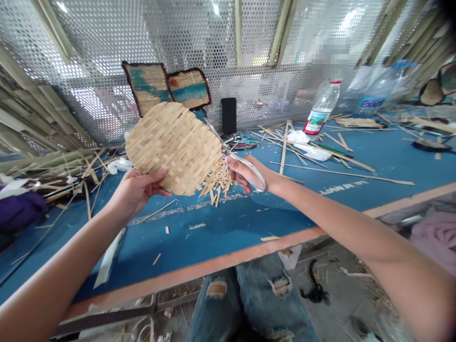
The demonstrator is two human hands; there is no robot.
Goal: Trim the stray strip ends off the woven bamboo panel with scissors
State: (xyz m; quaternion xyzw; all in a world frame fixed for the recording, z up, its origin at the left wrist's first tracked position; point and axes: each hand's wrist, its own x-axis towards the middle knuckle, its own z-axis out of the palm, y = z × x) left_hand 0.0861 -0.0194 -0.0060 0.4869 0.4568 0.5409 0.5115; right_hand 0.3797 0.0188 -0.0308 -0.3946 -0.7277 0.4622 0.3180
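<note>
A flat, roughly oval piece of woven bamboo [174, 147] is held up over the blue table. My left hand [144, 187] pinches its lower left edge, thumb on the near face and fingers behind. In my right hand [247, 173] is a pair of scissors [255, 172] with pale handles, the fingers closed round them. Their blades lie along the right upper edge of the weave, partly hidden behind it. A heap of short bamboo offcuts [217, 183] lies on the table beneath the piece's right side.
A black phone [229, 116] leans against the perforated metal screen [156, 38], beside dark-edged woven panels [188, 89]. Right stand a red-capped bottle [320, 111] and a large water bottle [383, 90]. Bamboo strips [342, 173] and white tissue [308, 146] litter the blue table [213, 242]. Bamboo poles [39, 114] lean left.
</note>
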